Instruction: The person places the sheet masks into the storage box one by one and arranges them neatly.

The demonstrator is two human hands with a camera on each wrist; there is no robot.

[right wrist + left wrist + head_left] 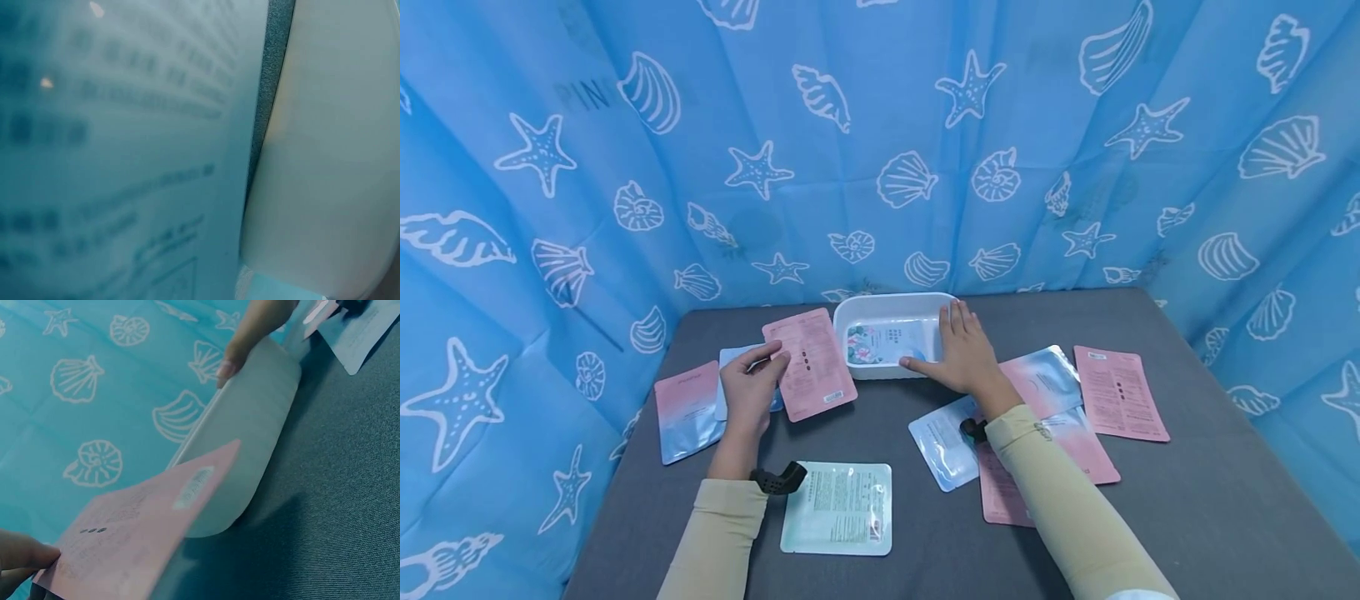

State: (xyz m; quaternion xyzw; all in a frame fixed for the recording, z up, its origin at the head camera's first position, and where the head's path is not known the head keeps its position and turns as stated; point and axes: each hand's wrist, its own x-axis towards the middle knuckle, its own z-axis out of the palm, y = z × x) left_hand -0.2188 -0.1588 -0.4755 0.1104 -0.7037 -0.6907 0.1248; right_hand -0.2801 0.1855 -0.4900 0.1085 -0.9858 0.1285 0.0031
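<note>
In the head view my left hand [751, 390] pinches a pink sachet [811, 367] by its left edge, with the printed back showing. That sachet is held up just left of a white plastic basin [895, 372]. Inside the basin lies a pale blue sachet [887, 340] with a flower print. My right hand [961, 350] rests over the basin's right end, fingers straight and spread, thumb at the front rim. From the left wrist view, the pink sachet [144, 531] overlaps the near end of the basin [250, 419].
At left, a pink-and-blue sachet [688, 408] and a blue one [724, 360] lie partly under my left hand. A green sachet [837, 508] is in front. Several pink and silver-blue sachets [947, 446] overlap beneath my right forearm. A patterned blue curtain [880, 167] hangs behind the table.
</note>
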